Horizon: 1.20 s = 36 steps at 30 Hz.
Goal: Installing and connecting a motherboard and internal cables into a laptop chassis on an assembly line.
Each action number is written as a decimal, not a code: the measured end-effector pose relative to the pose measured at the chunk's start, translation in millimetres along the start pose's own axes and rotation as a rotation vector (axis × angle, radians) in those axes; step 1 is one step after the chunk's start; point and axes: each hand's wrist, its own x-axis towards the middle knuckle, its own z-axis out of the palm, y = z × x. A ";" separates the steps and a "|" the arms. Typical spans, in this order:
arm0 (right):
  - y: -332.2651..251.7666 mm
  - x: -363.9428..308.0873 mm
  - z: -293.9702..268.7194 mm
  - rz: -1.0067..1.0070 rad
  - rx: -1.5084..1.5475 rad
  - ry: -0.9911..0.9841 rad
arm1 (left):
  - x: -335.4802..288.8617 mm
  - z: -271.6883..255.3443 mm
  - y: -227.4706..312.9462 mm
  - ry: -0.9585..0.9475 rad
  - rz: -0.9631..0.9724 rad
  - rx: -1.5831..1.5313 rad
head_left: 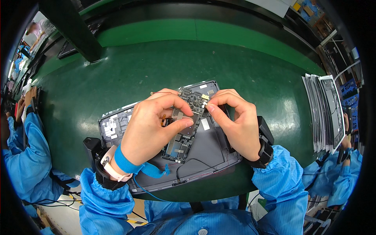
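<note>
Thumb and forefinger of the left hand [150, 122] curl over the middle of a circuit board [183, 135], tips close together, a narrow gap between them; whether they grip any part I can't tell. On the board's right edge, toward its far end, the thumb and forefinger of the right hand [238, 117] are brought together beside small white connectors [204, 103], and I can't make out what, if anything, is between them.

Near the person, a blue wrist strap [129, 162] trails its loose end over a shallow grey housing [209, 147], and a black cable [190, 160] curves by the housing's near edge. The board slants above the housing, near end leaning left; I can't see whether it rests there. It is long, narrow and dark, with silvery patches at the near end, dense small parts farther up, and a yellow connector [205, 96].

Beyond the housing's far edge, green bench top [172, 60] stretches broadly toward a dark post [72, 29]; rightward it runs to a row of upright panels [318, 113].
</note>
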 end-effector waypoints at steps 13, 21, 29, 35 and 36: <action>2.1 2.3 -2.7 -0.127 -0.101 -0.021 | 0.0 -2.6 7.6 -0.041 -0.158 -0.116; 1.9 1.9 -2.8 -0.136 -0.140 -0.027 | 0.4 -3.5 1.8 -0.083 -0.024 -0.055; -0.9 -0.4 -0.6 -0.010 -0.122 -0.002 | -2.3 0.4 2.6 -0.022 0.006 -0.231; -0.3 0.3 -2.2 -0.036 -0.148 0.008 | -0.7 -2.2 -6.3 -0.074 0.035 -0.138; -0.4 0.3 -2.4 -0.045 -0.158 0.006 | -1.0 -2.5 -5.8 -0.075 0.034 -0.111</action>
